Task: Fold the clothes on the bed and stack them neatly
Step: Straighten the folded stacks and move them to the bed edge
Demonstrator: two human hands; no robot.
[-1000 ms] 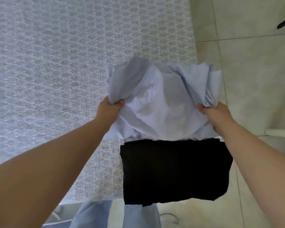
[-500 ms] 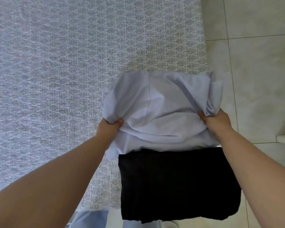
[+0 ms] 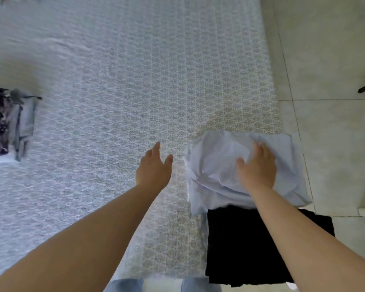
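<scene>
Across most of the view spreads a bed (image 3: 114, 81) covered in pale blue-grey cloth with a small repeated lace-like pattern, its edge running from 12 o'clock down toward 4 o'clock. Beyond that edge, at 2 to 3 o'clock, lies a light tiled floor (image 3: 329, 49) with thin dark grout lines. At 9 o'clock sits a folded pile of clothes (image 3: 7, 123), dark mottled print beside grey-blue fabric. At 4 o'clock on the bed's corner rests a rumpled, roughly folded pale lilac-blue garment (image 3: 215, 165), overlapping the far edge of a flat folded black garment (image 3: 240, 245) at 5 o'clock. The right hand (image 3: 256, 167) lies palm down on the pale garment, fingers spread and nearly straight, pressing rather than gripping. The left hand (image 3: 154, 167) is just beside the garment near the centre, above the bedcover, fingers relaxed and extended, holding nothing.
</scene>
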